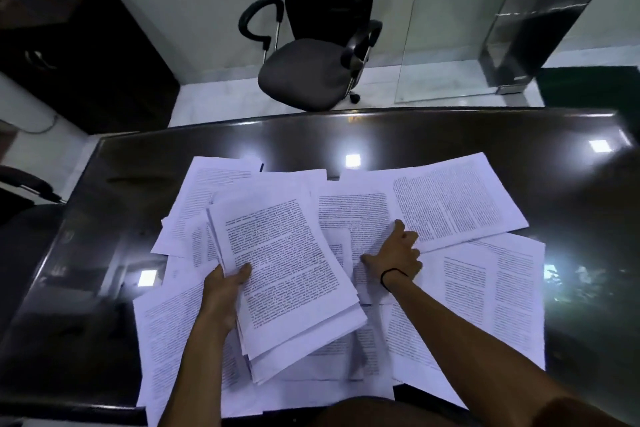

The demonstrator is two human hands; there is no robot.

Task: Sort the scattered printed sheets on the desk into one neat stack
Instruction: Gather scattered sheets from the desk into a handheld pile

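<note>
Gathered stack of printed sheets (287, 274) held above the desk's centre, edges uneven, tilted slightly left. Left hand (221, 291) grips its left edge, thumb on the top page, fingers beneath. Loose sheets (460, 204) lie scattered and overlapping all around, covering the near half of the dark glossy desk (415, 135). Right hand (394, 253) rests on a sheet just right of the stack, thumb spread, fingers curled at the edge of a page; black band on the wrist. Grey office chair (304, 76) stands beyond the far edge.
</note>
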